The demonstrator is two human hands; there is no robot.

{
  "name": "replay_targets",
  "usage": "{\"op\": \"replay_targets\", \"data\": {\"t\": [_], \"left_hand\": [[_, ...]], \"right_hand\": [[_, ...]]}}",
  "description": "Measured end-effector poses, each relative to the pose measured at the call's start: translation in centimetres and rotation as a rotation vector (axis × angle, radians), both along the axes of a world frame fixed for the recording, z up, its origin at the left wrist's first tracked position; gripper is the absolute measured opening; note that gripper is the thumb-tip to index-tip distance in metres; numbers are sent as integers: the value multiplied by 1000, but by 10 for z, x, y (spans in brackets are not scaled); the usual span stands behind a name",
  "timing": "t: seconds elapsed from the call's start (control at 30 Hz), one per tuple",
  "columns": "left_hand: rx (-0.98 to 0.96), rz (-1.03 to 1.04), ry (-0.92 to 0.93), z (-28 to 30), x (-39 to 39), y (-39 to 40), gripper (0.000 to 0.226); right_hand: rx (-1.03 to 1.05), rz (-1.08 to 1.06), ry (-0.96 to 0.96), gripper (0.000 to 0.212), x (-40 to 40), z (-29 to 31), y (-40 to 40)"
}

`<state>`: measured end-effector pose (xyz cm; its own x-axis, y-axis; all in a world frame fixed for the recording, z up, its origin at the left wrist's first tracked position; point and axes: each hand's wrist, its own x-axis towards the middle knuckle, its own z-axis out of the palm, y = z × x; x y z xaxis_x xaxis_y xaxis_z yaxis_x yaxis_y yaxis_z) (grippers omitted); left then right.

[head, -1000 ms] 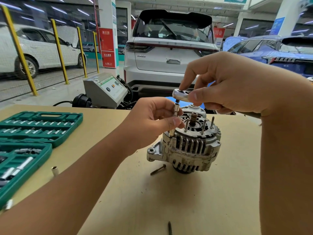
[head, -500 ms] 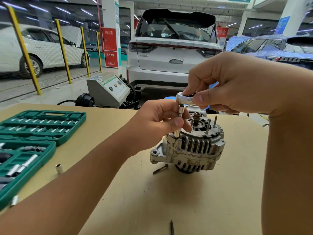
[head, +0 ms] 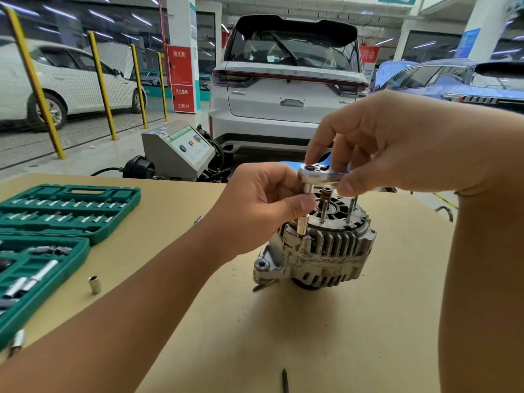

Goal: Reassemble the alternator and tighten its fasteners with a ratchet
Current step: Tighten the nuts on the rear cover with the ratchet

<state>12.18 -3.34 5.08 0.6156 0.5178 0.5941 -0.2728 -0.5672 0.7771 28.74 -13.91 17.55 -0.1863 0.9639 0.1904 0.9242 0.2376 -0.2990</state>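
Alternator is sitting shaft-up toward the bench's far right edge, a few studs standing from its top. At its near-left rim a socket is standing upright on a fastener, its long axis vertical and running straight up into the ratchet head above. The left hand, nearer the socket, is pinching its shaft between thumb and fingers; the right hand is pinching the ratchet head from above, its grip closed on it. The turn will likely swing flat about that vertical line. A loose bolt is lying at the alternator's foot.
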Motion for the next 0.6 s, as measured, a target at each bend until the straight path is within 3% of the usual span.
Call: {"op": "replay_targets", "data": {"t": [0.2, 0.33, 0.47, 0.6], "left_hand": [[88, 63, 72, 1, -2, 1, 4], [122, 145, -7, -4, 2, -2, 6], [9, 46, -20, -7, 0, 5, 2], [-8, 0, -19, -9, 0, 10, 9]], "right_hand": [[114, -129, -65, 46, -15, -4, 12], [-9, -92, -99, 43, -21, -2, 2], [40, -146, -127, 53, -20, -2, 4], [139, -225, -177, 38, -24, -4, 14]]}}
